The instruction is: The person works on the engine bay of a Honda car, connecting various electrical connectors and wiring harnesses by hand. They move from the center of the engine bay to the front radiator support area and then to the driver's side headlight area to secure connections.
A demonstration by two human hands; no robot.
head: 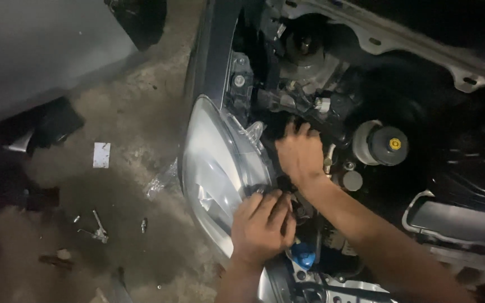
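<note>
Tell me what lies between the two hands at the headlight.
Head view: between the left hand and right hand, only the dark rear edge of the headlight housing shows; finer parts are too dim to tell.

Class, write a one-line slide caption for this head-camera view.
Left hand and right hand grip the rear of a clear plastic car headlight.
</note>
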